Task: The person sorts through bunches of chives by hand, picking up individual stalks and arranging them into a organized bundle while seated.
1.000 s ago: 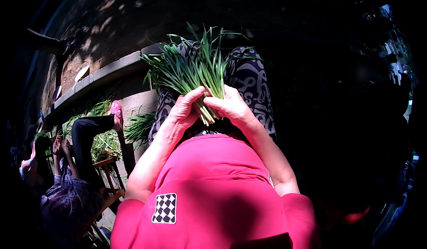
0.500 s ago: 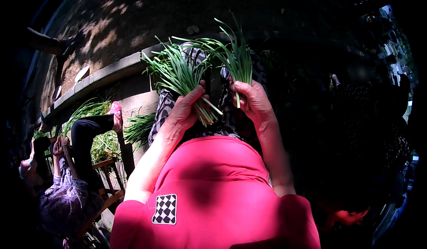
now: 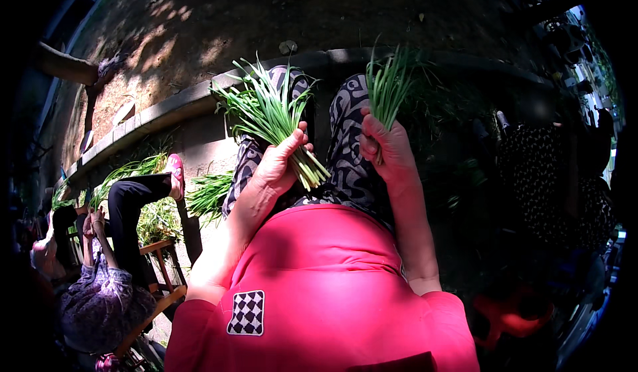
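My left hand [image 3: 282, 163] is closed around a thick bunch of garlic chives [image 3: 262, 108]. The long green leaves fan out beyond my fist over my left knee, and the pale cut ends stick out below it toward my lap. In front of my right knee, my right hand [image 3: 387, 141] grips a thinner bunch of garlic chives [image 3: 389, 86] with the leaves pointing up and away. A few stem ends show under its fingers. The two bunches are apart.
More chives [image 3: 209, 192] lie on the pavement at my left. A person in a purple patterned top [image 3: 106, 292] sits on a wooden chair [image 3: 159, 259] there, hands on greens. A low stone curb [image 3: 166, 109] runs ahead. A red stool [image 3: 512, 315] stands at right.
My right hand has moved right, away from the left bunch, taking its thinner bunch along. Its leaves no longer overlap the left bunch. My left hand has barely moved.
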Tool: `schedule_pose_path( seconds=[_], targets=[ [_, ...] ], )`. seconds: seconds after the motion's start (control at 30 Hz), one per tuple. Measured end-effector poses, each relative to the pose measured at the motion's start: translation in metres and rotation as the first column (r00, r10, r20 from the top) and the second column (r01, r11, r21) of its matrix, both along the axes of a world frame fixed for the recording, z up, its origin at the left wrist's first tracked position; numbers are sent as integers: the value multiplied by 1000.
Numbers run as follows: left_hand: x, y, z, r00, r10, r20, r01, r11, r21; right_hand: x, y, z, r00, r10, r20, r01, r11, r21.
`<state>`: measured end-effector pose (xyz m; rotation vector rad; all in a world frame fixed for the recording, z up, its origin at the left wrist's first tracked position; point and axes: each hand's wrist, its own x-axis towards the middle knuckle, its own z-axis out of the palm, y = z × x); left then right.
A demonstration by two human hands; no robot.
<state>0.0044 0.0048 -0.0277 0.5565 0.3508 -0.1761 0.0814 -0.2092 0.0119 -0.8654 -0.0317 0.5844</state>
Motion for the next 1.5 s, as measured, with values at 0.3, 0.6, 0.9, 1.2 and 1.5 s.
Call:
schedule_pose_path(
  seconds=[0.3,0.6,0.9,1.2,1.5],
  targets=[
    [1,4,-5,997,-68,28,64,992,109,-22,60,-9,816,359,453,-95,857,-507],
    [-4,8,4,996,-89,30,85,990,114,-15,50,10,891,388,235,-222,824,-521],
    [-1,-1,19,999,-25,-30,25,1000,-9,10,11,8,989,-143,-35,146,984,102],
    [-1,2,4,999,-45,-28,44,999,-25,-6,9,2,999,-39,-26,40,998,51],
    [1,2,-6,990,-107,86,104,994,38,-31,62,-8,938,288,193,-160,855,-494]
  ],
)
